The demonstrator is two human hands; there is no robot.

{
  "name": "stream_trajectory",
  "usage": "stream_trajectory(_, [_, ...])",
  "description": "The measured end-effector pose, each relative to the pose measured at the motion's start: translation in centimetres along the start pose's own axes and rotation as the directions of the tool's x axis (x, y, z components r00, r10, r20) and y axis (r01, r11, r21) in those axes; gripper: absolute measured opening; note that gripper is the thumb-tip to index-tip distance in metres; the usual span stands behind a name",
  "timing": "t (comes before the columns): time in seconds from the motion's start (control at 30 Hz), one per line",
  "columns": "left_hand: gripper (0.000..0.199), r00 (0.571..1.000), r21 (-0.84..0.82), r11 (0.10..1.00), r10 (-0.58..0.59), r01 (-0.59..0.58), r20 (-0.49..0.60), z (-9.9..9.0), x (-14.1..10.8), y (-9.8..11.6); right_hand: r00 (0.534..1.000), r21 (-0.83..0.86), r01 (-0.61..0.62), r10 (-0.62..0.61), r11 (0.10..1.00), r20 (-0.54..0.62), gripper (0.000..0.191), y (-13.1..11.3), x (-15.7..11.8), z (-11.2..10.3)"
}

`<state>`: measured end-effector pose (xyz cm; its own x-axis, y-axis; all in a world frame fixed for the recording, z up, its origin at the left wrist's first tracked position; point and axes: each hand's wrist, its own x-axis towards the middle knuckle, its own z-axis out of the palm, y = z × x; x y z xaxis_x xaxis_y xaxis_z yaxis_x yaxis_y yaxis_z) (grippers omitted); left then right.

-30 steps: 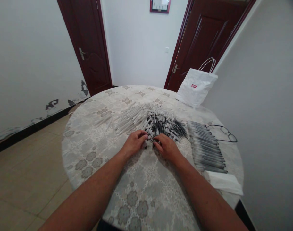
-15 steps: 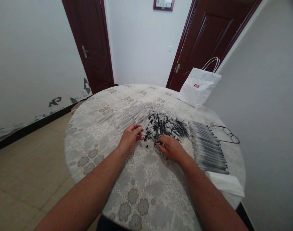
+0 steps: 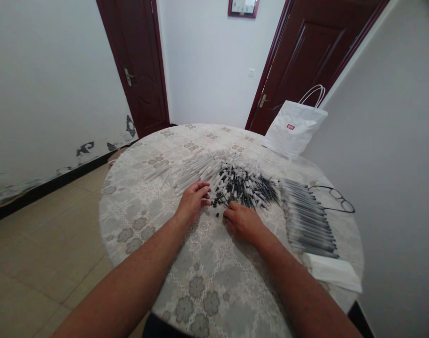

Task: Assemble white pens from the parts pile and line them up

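On the round table with its patterned cloth point(image 3: 196, 253) lies a heap of black and white pen parts point(image 3: 241, 185). Clear pen barrels point(image 3: 196, 169) spread to the left of it. My left hand point(image 3: 195, 199) is at the near left edge of the heap, fingers curled and apart, with nothing visible between them. My right hand point(image 3: 241, 219) is closed at the near edge of the heap; what its fingertips hold is too small to make out. A small black cap point(image 3: 217, 215) lies between the hands.
A row of pens point(image 3: 308, 218) lies at the right, beside eyeglasses point(image 3: 336, 199). A folded white cloth or paper point(image 3: 332, 272) is near the right edge. A white paper bag point(image 3: 294, 129) stands at the back right.
My right hand has moved slightly left and down, and its fingers have closed together. My left hand stays nearly in place. The whole view has shifted a little.
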<state>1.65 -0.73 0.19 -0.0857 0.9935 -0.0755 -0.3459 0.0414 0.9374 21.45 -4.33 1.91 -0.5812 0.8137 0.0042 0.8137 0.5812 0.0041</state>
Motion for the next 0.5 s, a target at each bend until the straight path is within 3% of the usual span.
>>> stream_trajectory(0.07, [0.032,1.0,0.111,0.993,0.03,-0.029,-0.009,-0.2,0.1,-0.1,1.0,-0.026,-0.002,0.003,1.0,0.01,0.017,0.1,0.1,0.2])
stream_trajectory(0.13, [0.027,0.994,0.333,0.937,0.103,-0.106,0.029,-0.4,0.1,-0.2,1.0,-0.043,-0.005,0.006,0.999,0.014,0.017,0.3,0.3,0.3])
stream_trajectory(0.23, [0.018,0.96,0.64,0.715,0.212,-0.281,0.185,-0.6,-0.1,-0.5,1.0,-0.054,-0.006,0.006,0.999,0.001,0.017,0.5,0.4,0.5])
stream_trajectory(0.33, [0.017,0.912,0.75,0.52,0.247,-0.409,0.326,-0.4,-0.6,-1.0,0.999,-0.055,-0.01,0.008,0.998,-0.037,0.015,0.8,0.5,0.8])
stream_trajectory(0.43, [0.019,0.88,0.787,0.403,0.293,-0.467,0.373,-0.5,-0.7,-1.4,0.987,0.003,-0.006,0.006,1.0,-0.161,0.015,1.3,0.5,1.1])
stream_trajectory(0.5, [0.02,0.88,0.822,0.349,0.333,-0.449,0.339,-0.9,-0.4,-1.4,0.942,0.11,0.01,0.027,0.994,-0.335,0.018,1.7,0.4,1.2])
